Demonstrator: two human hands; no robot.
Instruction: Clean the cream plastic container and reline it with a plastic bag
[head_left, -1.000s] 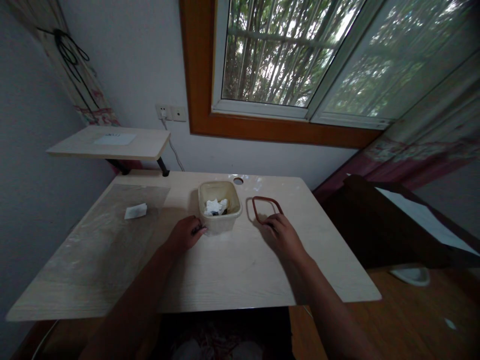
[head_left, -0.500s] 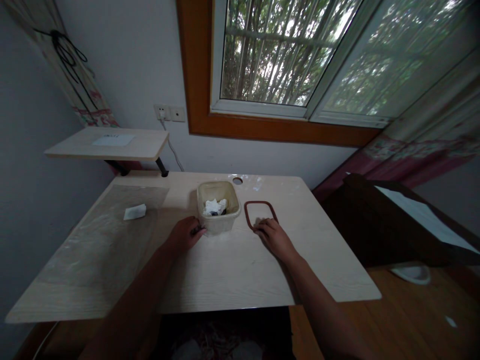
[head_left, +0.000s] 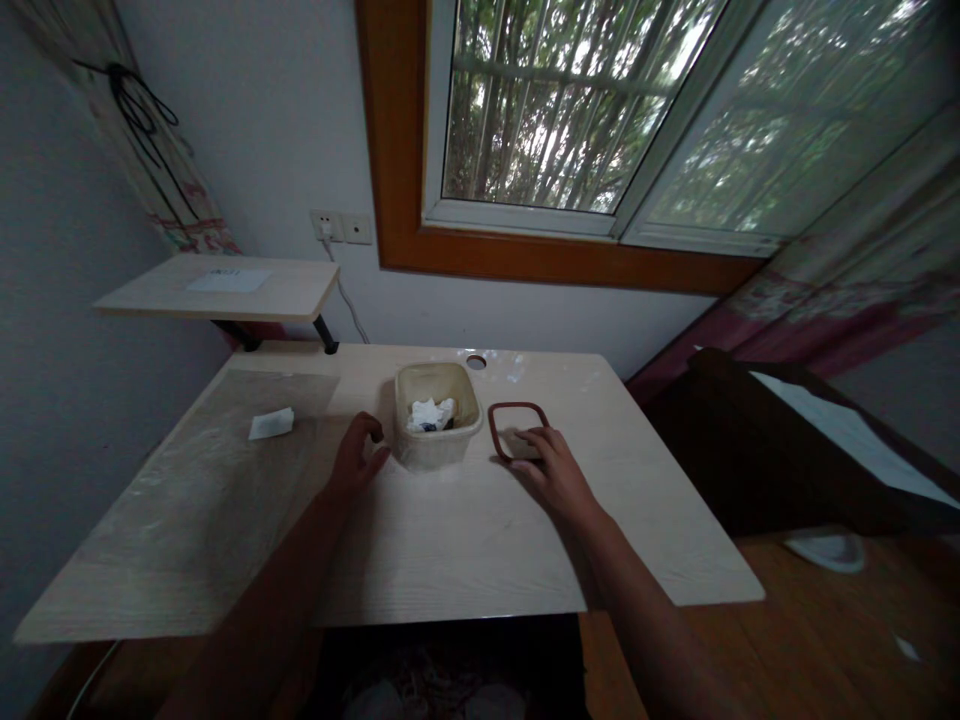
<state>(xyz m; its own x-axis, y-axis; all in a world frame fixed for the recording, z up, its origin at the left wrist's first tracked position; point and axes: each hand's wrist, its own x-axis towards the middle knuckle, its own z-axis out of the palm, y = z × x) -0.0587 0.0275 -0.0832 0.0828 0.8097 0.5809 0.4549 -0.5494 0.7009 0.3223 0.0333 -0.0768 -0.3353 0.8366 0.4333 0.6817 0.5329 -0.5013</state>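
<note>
A small cream waste bin [head_left: 435,455] stands upright on the desk with crumpled white paper [head_left: 431,414] and something dark inside. My left hand [head_left: 360,455] is just left of the bin, thumb and curved fingers apart, holding nothing. To the right of the bin is a reddish-brown rounded rectangular ring [head_left: 493,432]. My right hand [head_left: 559,475] grips its near right corner, fingers reaching inside the ring and thumb at the near side. That hand covers part of the ring's right side.
The wooden desk [head_left: 450,560] has a clear plastic sheet [head_left: 195,490] and a folded white paper [head_left: 271,424] on the left. A raised shelf [head_left: 292,290] stands at the back left. A cable hole [head_left: 476,362] lies behind the bin, below the window.
My left hand has let go of the bin's side, drawn back left and opened. My right hand's fingers have shifted over the ring's near right corner. The bin has stayed in place.
</note>
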